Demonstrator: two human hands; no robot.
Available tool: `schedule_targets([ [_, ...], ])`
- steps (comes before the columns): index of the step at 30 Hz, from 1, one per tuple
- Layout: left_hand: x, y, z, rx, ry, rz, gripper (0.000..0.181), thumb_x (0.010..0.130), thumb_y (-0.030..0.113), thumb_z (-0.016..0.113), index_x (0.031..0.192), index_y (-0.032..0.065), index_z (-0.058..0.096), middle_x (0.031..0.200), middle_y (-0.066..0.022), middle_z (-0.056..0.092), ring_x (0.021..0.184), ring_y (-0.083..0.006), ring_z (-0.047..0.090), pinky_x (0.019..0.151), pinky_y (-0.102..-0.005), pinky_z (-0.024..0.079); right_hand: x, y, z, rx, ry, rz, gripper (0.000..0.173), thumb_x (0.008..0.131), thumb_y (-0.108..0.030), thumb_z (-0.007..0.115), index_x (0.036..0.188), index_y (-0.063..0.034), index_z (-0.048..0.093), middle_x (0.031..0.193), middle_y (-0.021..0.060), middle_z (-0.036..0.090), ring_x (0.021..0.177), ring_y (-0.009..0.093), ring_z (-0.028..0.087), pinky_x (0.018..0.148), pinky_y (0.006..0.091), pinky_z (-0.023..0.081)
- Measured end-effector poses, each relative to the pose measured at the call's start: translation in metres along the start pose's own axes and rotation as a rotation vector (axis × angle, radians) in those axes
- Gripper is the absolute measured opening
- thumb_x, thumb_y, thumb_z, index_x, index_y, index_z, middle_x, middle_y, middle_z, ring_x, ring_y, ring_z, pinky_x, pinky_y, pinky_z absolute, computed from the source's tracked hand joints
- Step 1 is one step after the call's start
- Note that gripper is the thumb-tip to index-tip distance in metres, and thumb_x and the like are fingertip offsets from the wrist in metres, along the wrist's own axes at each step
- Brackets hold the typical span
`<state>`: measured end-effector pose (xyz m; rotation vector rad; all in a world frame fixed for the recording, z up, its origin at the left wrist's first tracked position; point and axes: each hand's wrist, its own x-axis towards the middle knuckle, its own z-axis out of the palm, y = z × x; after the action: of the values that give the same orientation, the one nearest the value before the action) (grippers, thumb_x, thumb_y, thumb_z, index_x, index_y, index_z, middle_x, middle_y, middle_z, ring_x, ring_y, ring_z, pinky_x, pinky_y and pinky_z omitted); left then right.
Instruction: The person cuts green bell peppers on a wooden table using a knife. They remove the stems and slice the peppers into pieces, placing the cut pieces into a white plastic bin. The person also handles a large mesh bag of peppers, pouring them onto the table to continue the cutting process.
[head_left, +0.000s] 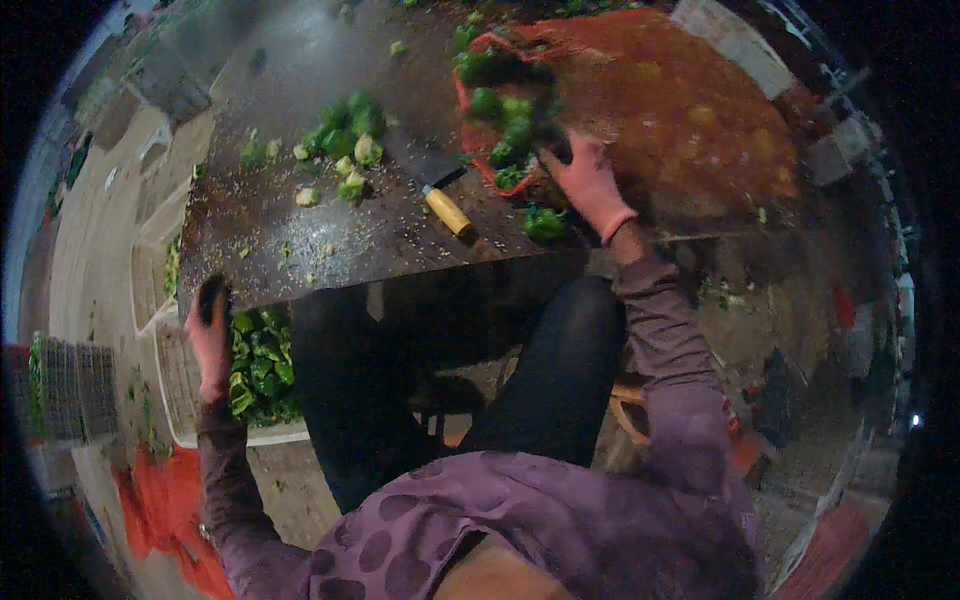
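Observation:
My right hand (589, 176), in a pink glove with dark fingertips, reaches to the green peppers (514, 112) in the mouth of a red mesh bag (660, 112). Blur hides whether its fingers hold one. Right below that hand, a single green pepper (545, 223) rests near the table edge. A knife with a yellow handle (448, 212) lies left of the bag, its blade pointing away from me. My left hand (208, 337), gloved alike, is at the near left table corner; its grip is unclear. Beyond it sit whole green peppers (341, 124) and pale pepper cores (351, 186).
Pale seeds and scraps litter the dark tabletop (405, 255). Under its left corner stands a white crate (169, 382) of cut green peppers (262, 367). A red sack (169, 510) lies on the floor at left. My knees are beneath the near table edge.

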<state>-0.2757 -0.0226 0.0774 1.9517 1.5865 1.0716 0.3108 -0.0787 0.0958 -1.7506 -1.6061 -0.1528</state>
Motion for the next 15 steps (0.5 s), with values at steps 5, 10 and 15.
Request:
schedule_targets([
  [5,0.057,0.157,0.149,0.104,-0.679,0.543,0.065,0.072,0.023,0.077,0.131,0.0090,0.053,0.132,-0.0167,0.053,0.124,-0.0361,0.048,0.104,-0.0433,0.039,0.039,-0.027,0.054,0.011,-0.427,-0.123,0.054,0.085,-0.038,0.065,0.124,-0.0032,0.051,0.118,0.0191,0.057,0.109,0.038,0.053,0.092,0.0473,0.045],
  [10,0.077,0.163,0.256,0.082,-0.921,1.077,0.053,0.083,0.043,0.058,0.131,0.0212,0.050,0.136,-0.0110,0.046,0.131,-0.0335,0.039,0.108,-0.0623,0.024,0.027,-0.030,0.100,0.041,-0.505,-0.059,0.046,0.084,-0.025,0.067,0.123,-0.0030,0.055,0.116,0.0201,0.059,0.108,0.038,0.054,0.092,0.0442,0.045],
  [15,0.087,0.139,0.269,0.023,-0.970,0.947,0.042,0.083,0.022,0.054,0.124,0.0280,0.053,0.127,-0.0050,0.049,0.126,-0.0272,0.044,0.106,-0.0638,0.030,0.058,-0.047,0.096,0.076,-0.600,-0.013,0.044,0.082,-0.019,0.068,0.120,-0.0010,0.055,0.115,0.0237,0.058,0.102,0.041,0.058,0.087,0.0446,0.048],
])
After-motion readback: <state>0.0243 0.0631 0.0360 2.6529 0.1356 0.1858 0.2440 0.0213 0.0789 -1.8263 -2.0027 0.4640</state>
